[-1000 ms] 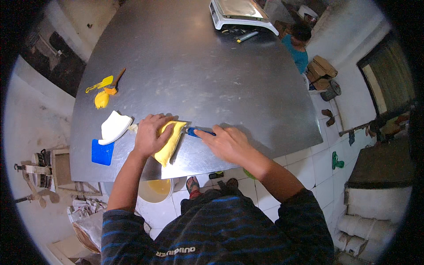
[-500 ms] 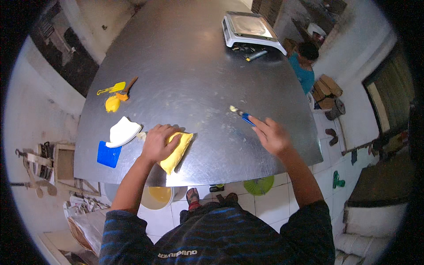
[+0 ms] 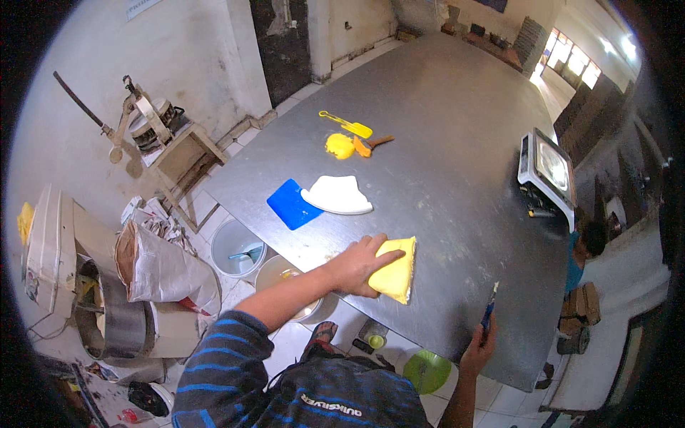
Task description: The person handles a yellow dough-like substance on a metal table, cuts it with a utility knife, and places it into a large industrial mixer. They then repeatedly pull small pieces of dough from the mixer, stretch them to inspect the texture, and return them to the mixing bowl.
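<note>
The left hand (image 3: 357,267) lies with fingers apart against the yellow pillow-shaped packet (image 3: 399,277), which sits on the counter (image 3: 457,178) near its front edge. The right hand (image 3: 477,351) has its fingers clamped on a blue-handled tool (image 3: 489,311), well apart from the packet.

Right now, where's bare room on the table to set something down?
Widest: the table between the wooden-handled tool and the scale. Smaller: between the yellow slab and the blue-handled tool in the right hand. Crowded: left side, with blue flat piece, white curved piece, yellow lump and yellow spatula.
</note>
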`<act>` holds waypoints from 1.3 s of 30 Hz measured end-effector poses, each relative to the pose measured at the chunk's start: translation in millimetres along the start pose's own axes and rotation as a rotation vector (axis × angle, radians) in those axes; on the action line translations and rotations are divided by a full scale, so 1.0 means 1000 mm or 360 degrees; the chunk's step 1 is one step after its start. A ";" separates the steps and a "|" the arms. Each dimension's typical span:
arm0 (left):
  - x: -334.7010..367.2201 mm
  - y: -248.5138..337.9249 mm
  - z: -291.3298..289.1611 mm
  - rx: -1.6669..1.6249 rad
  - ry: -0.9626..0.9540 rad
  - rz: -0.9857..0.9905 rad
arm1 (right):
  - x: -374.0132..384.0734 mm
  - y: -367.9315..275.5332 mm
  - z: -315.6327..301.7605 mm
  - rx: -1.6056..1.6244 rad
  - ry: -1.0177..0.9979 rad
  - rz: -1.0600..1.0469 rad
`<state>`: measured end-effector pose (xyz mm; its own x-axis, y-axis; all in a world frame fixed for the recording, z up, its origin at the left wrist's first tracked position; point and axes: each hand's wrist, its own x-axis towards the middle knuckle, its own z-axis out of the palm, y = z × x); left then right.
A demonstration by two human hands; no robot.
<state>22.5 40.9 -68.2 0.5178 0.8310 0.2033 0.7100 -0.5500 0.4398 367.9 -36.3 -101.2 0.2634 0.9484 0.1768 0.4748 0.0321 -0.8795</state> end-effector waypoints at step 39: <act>-0.419 0.211 0.114 -0.0179 0.1366 -0.2139 | -0.090 -0.095 0.121 0.1287 -0.1546 0.0552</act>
<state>9.7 -432.7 -160.6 -0.8631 0.5044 0.0247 0.3505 0.5631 0.7484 197.0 -86.5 -87.1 -0.6010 0.7736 -0.2006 -0.2193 -0.4010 -0.8894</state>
